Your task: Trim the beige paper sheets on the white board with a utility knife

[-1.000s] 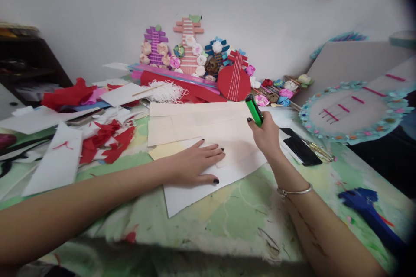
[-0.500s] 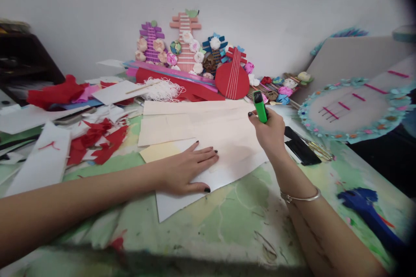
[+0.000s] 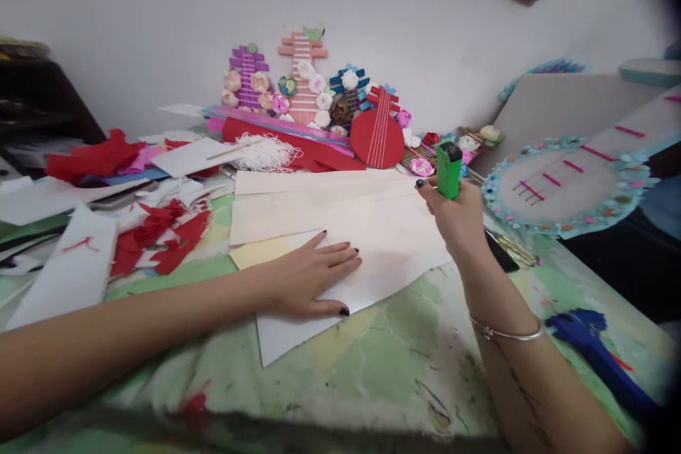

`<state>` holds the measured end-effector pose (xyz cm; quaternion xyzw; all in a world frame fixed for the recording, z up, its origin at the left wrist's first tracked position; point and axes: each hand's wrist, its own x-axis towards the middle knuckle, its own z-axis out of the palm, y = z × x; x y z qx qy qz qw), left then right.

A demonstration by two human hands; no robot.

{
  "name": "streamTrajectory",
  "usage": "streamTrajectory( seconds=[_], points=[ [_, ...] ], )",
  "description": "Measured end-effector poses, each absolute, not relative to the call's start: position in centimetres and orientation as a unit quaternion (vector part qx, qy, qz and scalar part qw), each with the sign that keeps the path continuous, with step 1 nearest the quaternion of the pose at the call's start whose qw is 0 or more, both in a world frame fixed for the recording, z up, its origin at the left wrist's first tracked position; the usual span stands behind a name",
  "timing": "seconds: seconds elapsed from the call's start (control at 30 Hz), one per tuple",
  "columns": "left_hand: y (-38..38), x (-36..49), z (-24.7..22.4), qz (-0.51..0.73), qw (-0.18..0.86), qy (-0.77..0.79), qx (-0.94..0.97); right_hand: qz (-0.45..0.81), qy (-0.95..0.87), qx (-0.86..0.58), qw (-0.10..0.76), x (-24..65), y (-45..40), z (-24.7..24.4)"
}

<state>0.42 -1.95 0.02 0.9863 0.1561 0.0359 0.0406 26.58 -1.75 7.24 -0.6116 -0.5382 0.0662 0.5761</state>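
fingers (image 3: 339, 256) of my left hand (image 3: 303, 282) lie flat, slightly spread, on the white sheet (image 3: 380, 287); on my feed, those of my right hand (image 3: 460, 216) wrap a green tool (image 3: 450, 177), black end up, by the sheet's right end. cream paper (image 3: 274, 218) lies just beyond my left hand on the surface (image 3: 391, 383), white string (image 3: 266, 152) behind it.
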Motion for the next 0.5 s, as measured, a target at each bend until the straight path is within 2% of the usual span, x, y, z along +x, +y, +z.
streamTrajectory(
  seconds=[0.17,0.27,0.4,0.5],
  points=[
    [-2.5,0.5,0.0,0.036,0.011,0.146,0.989,0.174,-0.513,-0.481,0.689,25.2,-3.2,9.2],
    [-3.7,0.3,0.4,0.053,-0.042,0.157,0.985,0.245,-0.500,-0.430,0.711,24.4,-3.7,10.5],
    [-5.9,-1.0,1.8,0.023,-0.130,0.312,0.941,0.252,-0.494,-0.409,0.724,23.6,-4.3,11.8],
    [-6.6,-3.1,2.6,-0.056,-0.103,0.392,0.912,0.236,-0.479,-0.401,0.744,22.7,-4.9,12.4]
  ],
)
